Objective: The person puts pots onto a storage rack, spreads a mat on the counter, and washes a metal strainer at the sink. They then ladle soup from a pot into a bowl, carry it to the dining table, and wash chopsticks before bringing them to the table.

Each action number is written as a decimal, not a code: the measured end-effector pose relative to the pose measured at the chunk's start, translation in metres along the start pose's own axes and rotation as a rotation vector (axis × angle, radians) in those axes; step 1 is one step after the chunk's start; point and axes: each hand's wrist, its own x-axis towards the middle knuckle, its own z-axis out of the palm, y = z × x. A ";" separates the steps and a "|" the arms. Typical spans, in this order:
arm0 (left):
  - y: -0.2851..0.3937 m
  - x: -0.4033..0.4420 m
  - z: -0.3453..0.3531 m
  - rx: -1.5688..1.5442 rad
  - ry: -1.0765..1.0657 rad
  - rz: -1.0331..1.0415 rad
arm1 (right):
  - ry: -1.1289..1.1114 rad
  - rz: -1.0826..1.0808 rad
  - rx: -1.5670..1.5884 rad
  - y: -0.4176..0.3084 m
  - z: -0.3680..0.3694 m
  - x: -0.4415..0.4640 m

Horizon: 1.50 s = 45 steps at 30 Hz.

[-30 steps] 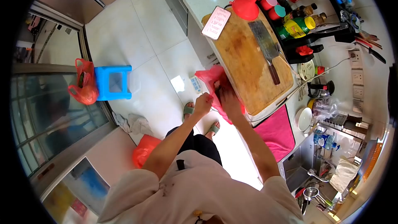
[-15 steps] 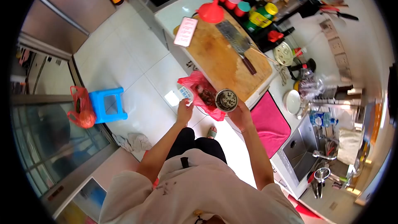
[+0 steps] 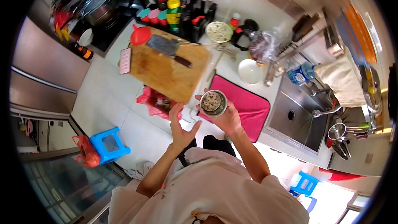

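Observation:
My right hand (image 3: 227, 119) is wrapped round a small round metal cup (image 3: 213, 103), tilted so its speckled, dirty-looking inside shows. My left hand (image 3: 181, 129) is spread, thumb apart from the fingers, and holds nothing. It is left of the cup, just below the corner of the wooden cutting board (image 3: 166, 72). Beside the board's lower edge hangs an open red plastic bag (image 3: 152, 103) with dark contents I cannot make out. A cleaver (image 3: 162, 45) with a dark handle lies on the board. Right of the cup is a pink mat (image 3: 242, 108).
At the right is a steel sink (image 3: 296, 118) with a tap. A white bowl (image 3: 250, 71) stands on the counter. Bottles and the red funnel (image 3: 140, 35) are behind the board; a pot (image 3: 99, 10) stands on the stove. On the floor is a blue stool (image 3: 110, 146).
The view has swung right toward the sink. My right hand has lifted the cup from the bag area and moved it beside the pink mat. My left hand has left the bag and opened.

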 end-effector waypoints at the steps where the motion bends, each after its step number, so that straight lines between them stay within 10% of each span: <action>1: 0.018 0.005 0.022 0.000 -0.002 0.096 | -0.023 -0.004 0.022 -0.018 -0.005 -0.015; 21: 0.189 0.005 0.291 -0.262 -0.507 0.176 | 0.123 -0.289 -0.014 -0.250 -0.084 -0.252; 24: 0.183 0.008 0.309 -0.630 -0.669 -0.178 | 0.172 -0.333 -0.015 -0.249 -0.080 -0.262; 31: 0.187 0.022 0.286 -0.452 -0.832 -0.251 | 0.182 -0.366 -0.052 -0.233 -0.070 -0.260; 45: 0.106 0.046 0.156 -0.419 -0.502 -0.351 | 0.264 -0.422 0.048 -0.193 -0.101 -0.257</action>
